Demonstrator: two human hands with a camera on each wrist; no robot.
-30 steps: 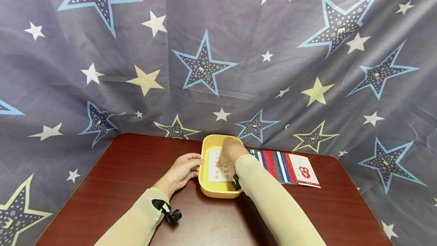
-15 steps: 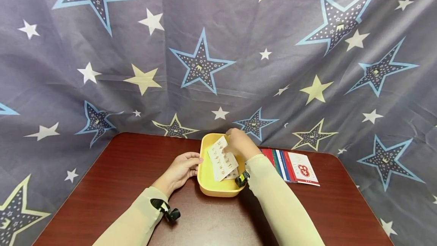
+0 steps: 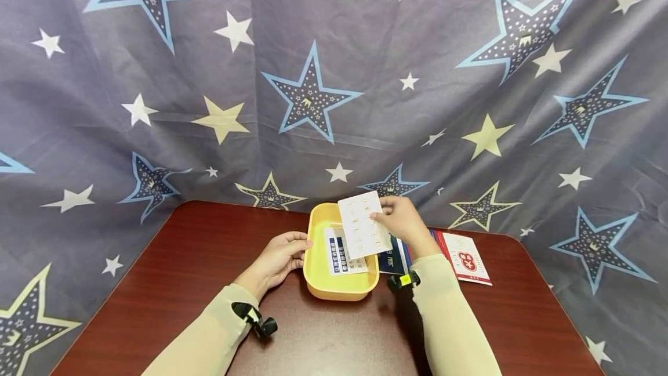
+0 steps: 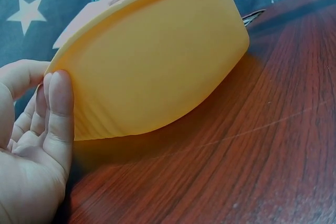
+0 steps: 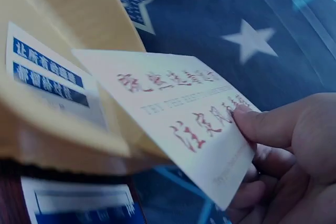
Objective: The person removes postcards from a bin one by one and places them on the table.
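My right hand [image 3: 399, 218] pinches a white card [image 3: 363, 225] with red lettering between thumb and fingers, tilted over the right rim of a yellow plastic bin [image 3: 318, 283]. In the right wrist view the printed face of the card [image 5: 184, 114] is plain, with the thumb on top. My left hand [image 3: 279, 260] grips the bin's left rim; the left wrist view shows its fingers against the outer wall of the bin [image 4: 152, 61]. Inside the bin lies another white card [image 3: 338, 251] with dark blue bands of white lettering, partly covered by the held card.
Right of the bin lies an overlapping row of cards, among them a dark blue card [image 3: 390, 261] and a white and red card [image 3: 467, 260]. The right forearm covers part of the row. A star-patterned curtain [image 3: 219, 45] hangs behind the reddish-brown table [image 3: 219, 231].
My right hand has lifted the red-lettered card out of the bin and moved right with it, which uncovers the blue-banded card beneath. The left hand stays at the rim.
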